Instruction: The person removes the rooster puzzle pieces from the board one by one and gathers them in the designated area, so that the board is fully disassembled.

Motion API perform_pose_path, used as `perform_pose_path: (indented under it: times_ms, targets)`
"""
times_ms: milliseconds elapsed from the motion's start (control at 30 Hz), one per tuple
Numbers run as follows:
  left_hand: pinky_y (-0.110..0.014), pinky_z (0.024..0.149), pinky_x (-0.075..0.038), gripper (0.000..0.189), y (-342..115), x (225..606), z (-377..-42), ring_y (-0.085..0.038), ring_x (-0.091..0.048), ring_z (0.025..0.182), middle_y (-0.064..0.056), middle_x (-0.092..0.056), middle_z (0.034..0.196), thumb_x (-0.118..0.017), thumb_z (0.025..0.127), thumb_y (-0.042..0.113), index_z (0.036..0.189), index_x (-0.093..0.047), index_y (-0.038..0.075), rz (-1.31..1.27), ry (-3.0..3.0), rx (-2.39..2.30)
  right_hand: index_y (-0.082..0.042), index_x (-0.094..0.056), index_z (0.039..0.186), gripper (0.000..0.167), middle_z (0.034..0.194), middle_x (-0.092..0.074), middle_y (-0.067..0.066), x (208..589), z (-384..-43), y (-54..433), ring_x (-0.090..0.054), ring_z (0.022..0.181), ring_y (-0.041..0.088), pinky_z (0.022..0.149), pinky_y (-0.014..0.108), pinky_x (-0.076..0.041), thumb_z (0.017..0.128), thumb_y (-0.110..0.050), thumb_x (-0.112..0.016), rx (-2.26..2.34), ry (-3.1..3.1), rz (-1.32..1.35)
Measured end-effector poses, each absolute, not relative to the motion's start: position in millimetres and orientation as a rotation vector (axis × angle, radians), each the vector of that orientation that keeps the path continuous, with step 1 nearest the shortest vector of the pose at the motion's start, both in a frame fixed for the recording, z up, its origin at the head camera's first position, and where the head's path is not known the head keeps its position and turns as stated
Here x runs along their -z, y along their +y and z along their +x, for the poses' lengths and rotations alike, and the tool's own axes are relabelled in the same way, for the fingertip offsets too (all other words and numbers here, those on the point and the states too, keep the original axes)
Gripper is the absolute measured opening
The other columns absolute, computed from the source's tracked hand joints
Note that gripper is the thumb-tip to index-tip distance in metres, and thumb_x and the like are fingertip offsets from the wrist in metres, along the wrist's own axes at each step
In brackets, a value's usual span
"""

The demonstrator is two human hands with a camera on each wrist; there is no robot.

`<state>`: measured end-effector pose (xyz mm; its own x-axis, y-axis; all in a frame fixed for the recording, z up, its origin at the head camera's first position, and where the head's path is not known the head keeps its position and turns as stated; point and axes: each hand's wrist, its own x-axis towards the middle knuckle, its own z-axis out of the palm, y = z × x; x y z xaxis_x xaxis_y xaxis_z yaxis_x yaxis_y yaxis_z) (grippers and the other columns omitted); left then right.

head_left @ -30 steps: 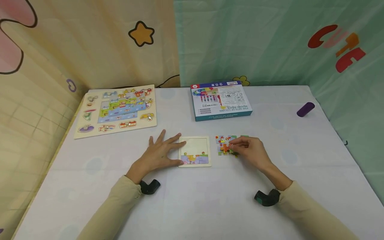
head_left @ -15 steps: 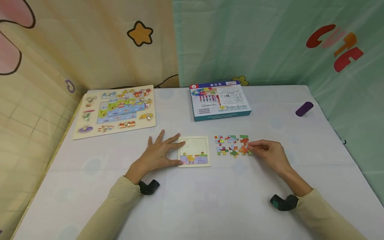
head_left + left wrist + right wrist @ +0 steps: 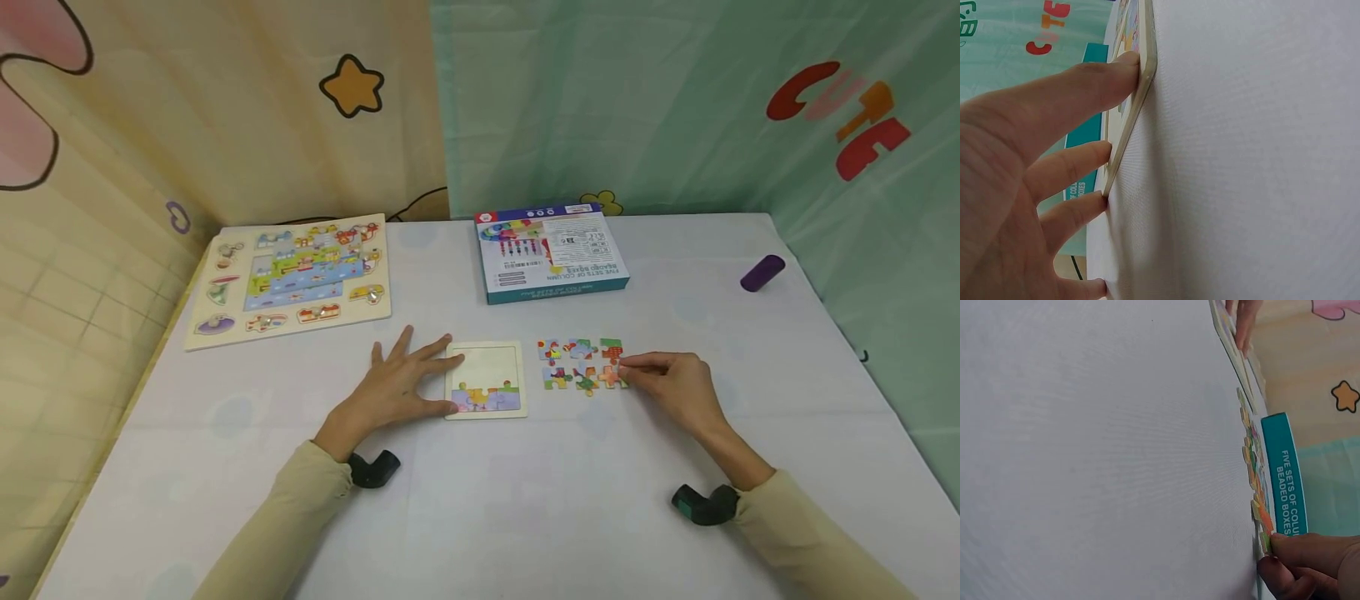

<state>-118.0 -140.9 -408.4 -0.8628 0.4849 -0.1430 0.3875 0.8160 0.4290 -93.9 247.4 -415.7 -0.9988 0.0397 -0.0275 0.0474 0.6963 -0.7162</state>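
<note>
My left hand [image 3: 397, 379] is spread beside a small square puzzle frame [image 3: 486, 346], its thumb and a fingertip resting on the left rim. In the left wrist view, the straight thumb [image 3: 1085, 84] presses on the frame's edge. Joined puzzle pieces [image 3: 487, 400], purple with a yellow one, fill the bottom of the frame; bare board shows above them. Right of the frame, several loose pieces [image 3: 581, 348] lie in two rows. With thumb and fingertips, my right hand [image 3: 675, 387] pinches an orange-and-green puzzle piece [image 3: 609, 377] at the lower row's right end.
A wooden knob-puzzle board [image 3: 292, 333] with a picture sheet on it lies at the back left. A flat beaded-boxes carton [image 3: 555, 250] sits at the back centre. Near the right edge of the white-covered table [image 3: 525, 517] lies a purple cylinder [image 3: 762, 273].
My right hand has moved right with the orange piece, from over the loose pieces to the lower row's right end, uncovering the others. The left hand stays at the frame.
</note>
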Motion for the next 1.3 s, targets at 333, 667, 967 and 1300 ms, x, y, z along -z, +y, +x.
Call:
perform_pose_path:
  times_ms: [333,667,967,1300]
  targets:
    - [-0.078,0.104,-0.001,0.073,-140.5,407.3,-117.2,-0.047,-0.004,0.147,0.001,-0.033,0.158,-0.08,0.077,0.05,0.141,-0.056,0.026,0.673,2.758,-0.568,-0.002,-0.078,0.097,0.012,0.095,-0.074,0.014,416.6,-94.3,244.9,-0.065,0.083,0.021,0.06,0.019,-0.048,0.087,-0.008,-0.072,1.139,2.957,-0.022]
    - [-0.078,0.104,-0.001,0.073,-141.9,407.8,-117.5,-0.047,-0.003,0.147,0.001,-0.032,0.158,-0.08,0.077,0.05,0.142,-0.055,0.027,0.679,2.753,-0.565,-0.002,-0.077,0.097,0.013,0.086,-0.073,0.01,414.9,-93.9,243.4,-0.057,0.071,0.018,0.055,0.019,-0.044,0.086,-0.01,-0.075,1.174,3.03,-0.052]
    - [-0.078,0.104,0.0,0.077,-144.0,406.5,-118.2,-0.047,-0.001,0.147,0.002,-0.028,0.16,-0.08,0.077,0.051,0.144,-0.052,0.028,0.693,2.723,-0.566,-0.003,-0.077,0.1,0.015,0.073,-0.063,0.003,408.4,-93.8,212.0,-0.049,0.064,0.017,0.051,0.021,-0.037,0.086,-0.008,-0.075,1.251,3.005,-0.152]
    - [-0.078,0.104,-0.001,0.081,-146.7,404.0,-118.6,-0.048,0.0,0.147,0.002,-0.025,0.161,-0.081,0.075,0.053,0.146,-0.05,0.028,0.729,2.699,-0.54,-0.005,-0.078,0.1,0.018,0.085,-0.068,0.0,412.0,-93.8,148.7,-0.05,0.067,0.014,0.056,0.023,-0.041,0.082,-0.003,-0.077,1.235,2.848,-0.424]
